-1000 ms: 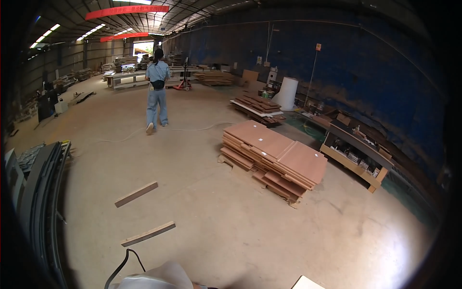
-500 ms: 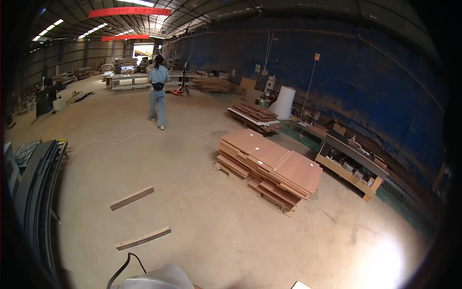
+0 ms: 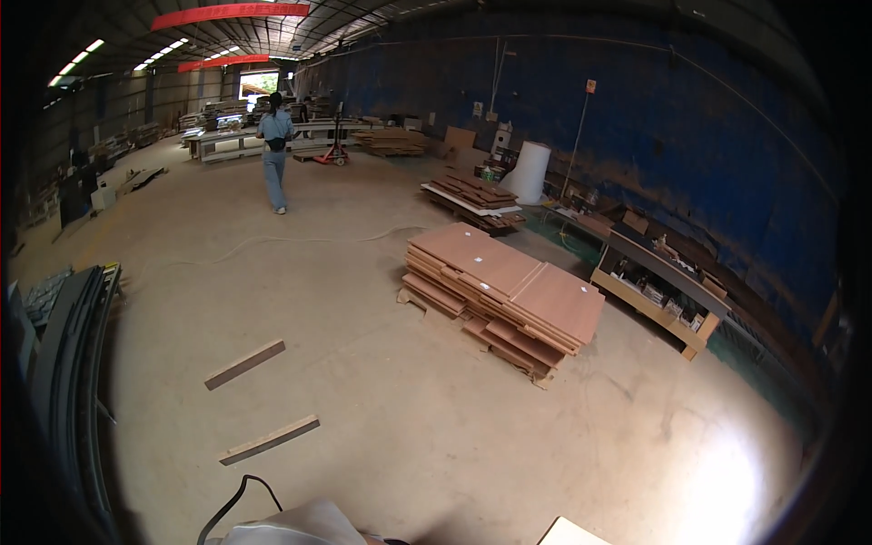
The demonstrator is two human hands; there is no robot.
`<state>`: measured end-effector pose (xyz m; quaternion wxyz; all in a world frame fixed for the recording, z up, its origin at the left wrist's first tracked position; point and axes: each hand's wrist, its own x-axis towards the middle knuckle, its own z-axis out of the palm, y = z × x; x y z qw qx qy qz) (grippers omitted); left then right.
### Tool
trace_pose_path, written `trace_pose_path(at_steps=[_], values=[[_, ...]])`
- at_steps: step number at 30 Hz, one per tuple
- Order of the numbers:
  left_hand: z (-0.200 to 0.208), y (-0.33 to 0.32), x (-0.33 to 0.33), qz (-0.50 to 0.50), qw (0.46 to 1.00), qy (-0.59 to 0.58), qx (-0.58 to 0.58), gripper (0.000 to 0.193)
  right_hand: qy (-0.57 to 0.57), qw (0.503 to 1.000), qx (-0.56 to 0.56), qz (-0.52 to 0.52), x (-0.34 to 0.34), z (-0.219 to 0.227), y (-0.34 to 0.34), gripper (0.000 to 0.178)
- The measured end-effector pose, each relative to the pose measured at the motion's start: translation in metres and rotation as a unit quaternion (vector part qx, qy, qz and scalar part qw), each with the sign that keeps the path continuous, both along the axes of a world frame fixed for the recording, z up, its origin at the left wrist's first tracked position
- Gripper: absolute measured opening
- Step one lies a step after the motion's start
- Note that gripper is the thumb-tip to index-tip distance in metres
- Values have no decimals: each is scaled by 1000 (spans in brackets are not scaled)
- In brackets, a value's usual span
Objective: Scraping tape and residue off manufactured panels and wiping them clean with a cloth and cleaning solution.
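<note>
Neither of my hands shows; a patch of pale grey clothing (image 3: 304, 527) of mine rises from the lower edge, with a black cable (image 3: 238, 495) looping beside it. At the bottom, right of centre, the corner of a light-coloured board (image 3: 568, 534) pokes into view; what supports it is hidden. Two narrow wooden strips, a farther one (image 3: 245, 365) and a nearer one (image 3: 271, 440), lie apart on the concrete floor. Right of them stands a stack of reddish-brown panels (image 3: 495, 263), with small white labels on top.
Dark long panels (image 3: 68, 363) line the left side. A workbench with a loaded shelf (image 3: 658, 295) stands at right, and a white roll (image 3: 527, 173) is upright near the blue wall. Farther off, a person (image 3: 275, 150) walks near a red pallet jack (image 3: 334, 154).
The person ahead has moved farther off. The floor strips and panel stack sit slightly higher in the picture, and more of the pale board's corner shows at the bottom.
</note>
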<state>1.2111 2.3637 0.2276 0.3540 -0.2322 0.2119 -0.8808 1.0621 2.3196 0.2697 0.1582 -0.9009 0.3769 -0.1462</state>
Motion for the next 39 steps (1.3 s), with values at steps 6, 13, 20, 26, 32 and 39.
trace_pose_path(at_steps=[6, 13, 20, 26, 32, 39], values=[[13, -19, -12, -49, 993, -83, -63, 59, -11, 997, 43, -70, -29, 3, 26, 60], [21, 34, -119, -377, 823, -418, -78, 73, -639, 669, 222, -309, -94, 89, 194, 46], [-25, 3, -74, -317, 699, -607, -205, 60, -805, 325, 61, -492, -273, 101, 324, 65], [-86, -23, 20, -295, 579, -737, -185, 60, -197, 474, -337, -789, -510, 171, 339, 43], [-46, 7, 45, -265, 514, -792, -197, 47, 122, 557, 0, -821, -560, 128, 292, 52], [-38, 27, 85, -258, 467, -833, -149, 31, 156, 506, 32, -848, -552, 131, 281, 96]])
